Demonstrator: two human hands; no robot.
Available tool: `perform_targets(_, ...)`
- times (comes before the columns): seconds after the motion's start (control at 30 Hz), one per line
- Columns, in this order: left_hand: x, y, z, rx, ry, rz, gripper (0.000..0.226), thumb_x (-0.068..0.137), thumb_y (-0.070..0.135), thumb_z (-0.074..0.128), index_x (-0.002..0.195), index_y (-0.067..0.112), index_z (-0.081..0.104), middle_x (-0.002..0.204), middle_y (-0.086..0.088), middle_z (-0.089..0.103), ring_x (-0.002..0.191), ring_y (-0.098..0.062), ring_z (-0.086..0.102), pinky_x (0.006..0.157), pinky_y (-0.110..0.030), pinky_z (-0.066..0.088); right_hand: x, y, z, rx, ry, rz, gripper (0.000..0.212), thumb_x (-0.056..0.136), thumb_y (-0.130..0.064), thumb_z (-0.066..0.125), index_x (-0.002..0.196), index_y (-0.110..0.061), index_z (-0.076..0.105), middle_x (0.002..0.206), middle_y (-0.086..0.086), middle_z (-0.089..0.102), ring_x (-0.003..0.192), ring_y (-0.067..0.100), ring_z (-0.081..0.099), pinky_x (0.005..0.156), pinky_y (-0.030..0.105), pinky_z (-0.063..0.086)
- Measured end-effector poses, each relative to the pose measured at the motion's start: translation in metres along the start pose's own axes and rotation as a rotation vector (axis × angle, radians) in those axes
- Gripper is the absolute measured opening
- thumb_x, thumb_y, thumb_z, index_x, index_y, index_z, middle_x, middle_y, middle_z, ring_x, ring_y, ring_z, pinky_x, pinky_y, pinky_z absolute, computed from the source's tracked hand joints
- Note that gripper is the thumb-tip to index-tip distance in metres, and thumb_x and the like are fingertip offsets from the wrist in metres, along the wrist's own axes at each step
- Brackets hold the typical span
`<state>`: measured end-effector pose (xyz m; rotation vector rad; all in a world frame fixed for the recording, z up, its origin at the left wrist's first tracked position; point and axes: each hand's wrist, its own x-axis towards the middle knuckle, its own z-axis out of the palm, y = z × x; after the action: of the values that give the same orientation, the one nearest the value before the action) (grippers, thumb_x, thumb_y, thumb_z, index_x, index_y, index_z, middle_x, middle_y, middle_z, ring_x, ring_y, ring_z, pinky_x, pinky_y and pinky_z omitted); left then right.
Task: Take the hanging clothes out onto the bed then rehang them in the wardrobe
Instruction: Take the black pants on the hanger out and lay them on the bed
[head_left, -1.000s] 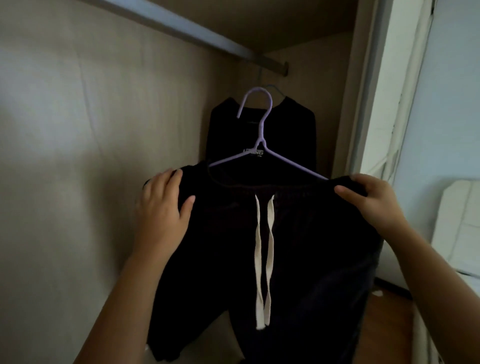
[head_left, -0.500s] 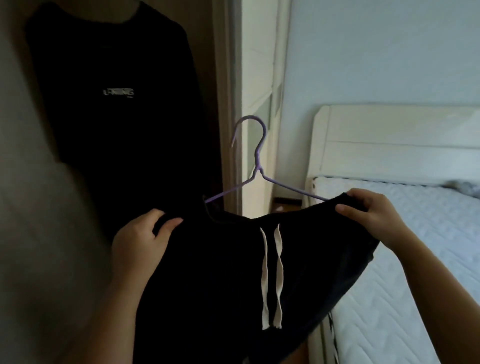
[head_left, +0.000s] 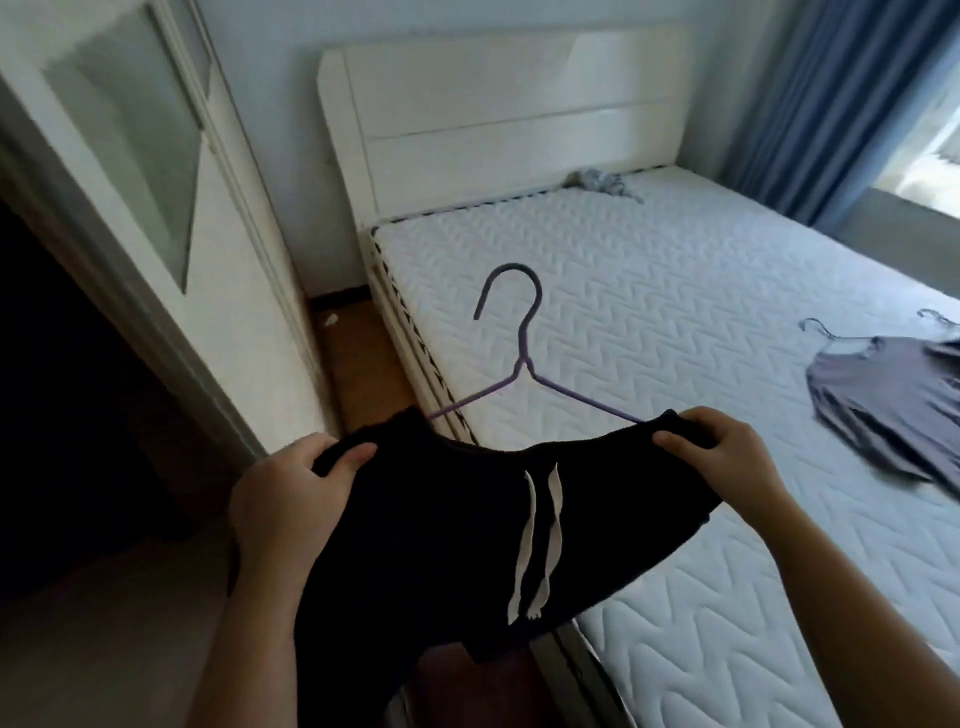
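Left hand (head_left: 291, 499): one waist end of the black pants (head_left: 441, 519) is gripped.
Right hand (head_left: 722, 457): the other end is gripped, so they are held spread.
Hanger (head_left: 524, 364): tucked inside, ready for the bed (head_left: 649, 291) edge.

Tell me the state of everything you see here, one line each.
black shorts, on the purple hanger, held up by the waistband.
purple hanger, inside the shorts' waistband, hook free.
left hand, gripping the waistband.
right hand, gripping the waistband.
grey top, lying flat on the mattress, on its hanger.
wardrobe, open.
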<state>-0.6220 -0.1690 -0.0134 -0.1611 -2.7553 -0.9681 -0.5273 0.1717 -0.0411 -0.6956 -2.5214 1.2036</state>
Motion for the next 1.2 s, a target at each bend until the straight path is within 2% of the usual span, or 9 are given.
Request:
perform_targets(0.13, -0.005, 0.024, 0.031, -0.004, -0.142, 0.119, 0.031, 0.079, 0.045, 0.061, 0.065, 0.018, 0.061, 0.059, -0.001, 0.061, 0.061, -0.024, 0.056, 0.055, -0.032, 0.042, -0.044, 0.037, -0.032, -0.034, 0.108, 0.103, 0.009, 0.078, -0.022, 0.071, 0.079, -0.022, 0.062, 0.077, -0.001, 0.064, 0.077, 0.016, 0.056, 0.064, 0.016, 0.038)
perform_targets(0.33, -0.030, 0.074, 0.074, -0.026, -0.289, 0.320, 0.028, 0.080, 0.042, 0.062, 0.075, 0.015, 0.067, 0.068, -0.005, 0.067, 0.069, -0.029, 0.057, 0.055, -0.030, 0.032, -0.121, 0.095, -0.073, -0.028, 0.310, 0.298, 0.016, 0.074, -0.026, 0.074, 0.083, -0.015, 0.066, 0.074, -0.002, 0.064, 0.077, 0.018, 0.058, 0.062, 0.014, 0.038)
perform_targets(0.47, -0.065, 0.118, 0.106, -0.052, -0.436, 0.441, 0.032, 0.079, 0.046, 0.061, 0.080, 0.014, 0.067, 0.077, -0.007, 0.069, 0.082, -0.031, 0.062, 0.061, -0.030, 0.034, -0.189, 0.136, -0.109, 0.034, 0.484, 0.414, 0.040, 0.049, -0.077, 0.065, 0.069, -0.042, 0.065, 0.069, -0.019, 0.067, 0.074, 0.002, 0.061, 0.063, 0.008, 0.042)
perform_targets(0.53, -0.087, 0.145, 0.120, -0.074, -0.522, 0.484, 0.029, 0.079, 0.045, 0.062, 0.075, 0.016, 0.066, 0.069, -0.003, 0.065, 0.074, -0.028, 0.059, 0.056, -0.030, 0.031, -0.226, 0.148, -0.131, 0.047, 0.545, 0.467, 0.021, 0.062, -0.052, 0.075, 0.066, -0.036, 0.063, 0.067, -0.013, 0.065, 0.073, 0.007, 0.060, 0.064, 0.005, 0.040)
perform_targets(0.63, -0.132, 0.186, 0.139, -0.128, -0.665, 0.558, 0.029, 0.078, 0.044, 0.063, 0.058, 0.025, 0.056, 0.054, 0.008, 0.056, 0.059, -0.018, 0.052, 0.051, -0.028, 0.032, -0.288, 0.166, -0.165, 0.007, 0.656, 0.507, 0.017, 0.072, -0.021, 0.076, 0.072, -0.029, 0.061, 0.076, -0.010, 0.064, 0.073, 0.011, 0.058, 0.063, 0.007, 0.041)
perform_targets(0.73, -0.185, 0.226, 0.156, -0.158, -0.765, 0.623, 0.027, 0.077, 0.044, 0.064, 0.058, 0.027, 0.057, 0.057, 0.006, 0.060, 0.062, -0.017, 0.055, 0.054, -0.029, 0.037, -0.350, 0.185, -0.198, 0.046, 0.743, 0.587, 0.013, 0.072, -0.018, 0.076, 0.075, -0.022, 0.064, 0.077, -0.006, 0.064, 0.074, 0.008, 0.057, 0.059, 0.013, 0.042)
perform_targets(0.87, -0.269, 0.280, 0.174, -0.159, -0.831, 0.767, 0.021, 0.077, 0.044, 0.064, 0.067, 0.026, 0.063, 0.064, 0.007, 0.064, 0.068, -0.020, 0.059, 0.062, -0.031, 0.041, -0.434, 0.221, -0.237, 0.100, 0.882, 0.703, 0.016, 0.071, -0.016, 0.077, 0.070, -0.023, 0.062, 0.070, -0.008, 0.064, 0.072, 0.006, 0.056, 0.059, 0.004, 0.040)
perform_targets(1.0, -0.361, 0.342, 0.193, -0.154, -0.907, 0.895, 0.025, 0.077, 0.045, 0.063, 0.066, 0.023, 0.065, 0.062, 0.005, 0.064, 0.067, -0.019, 0.060, 0.060, -0.031, 0.040, -0.522, 0.257, -0.276, 0.134, 1.025, 0.824, 0.016, 0.070, -0.020, 0.078, 0.069, -0.026, 0.063, 0.064, -0.008, 0.066, 0.073, 0.014, 0.059, 0.058, 0.023, 0.044)
perform_targets(1.2, -0.512, 0.427, 0.217, -0.187, -1.027, 1.111, 0.026, 0.080, 0.046, 0.059, 0.078, 0.022, 0.068, 0.080, -0.003, 0.069, 0.082, -0.026, 0.061, 0.063, -0.031, 0.036, -0.644, 0.285, -0.349, 0.080, 1.246, 0.983, 0.021, 0.072, -0.022, 0.076, 0.067, -0.030, 0.058, 0.073, -0.006, 0.062, 0.079, 0.023, 0.058, 0.069, 0.032, 0.043)
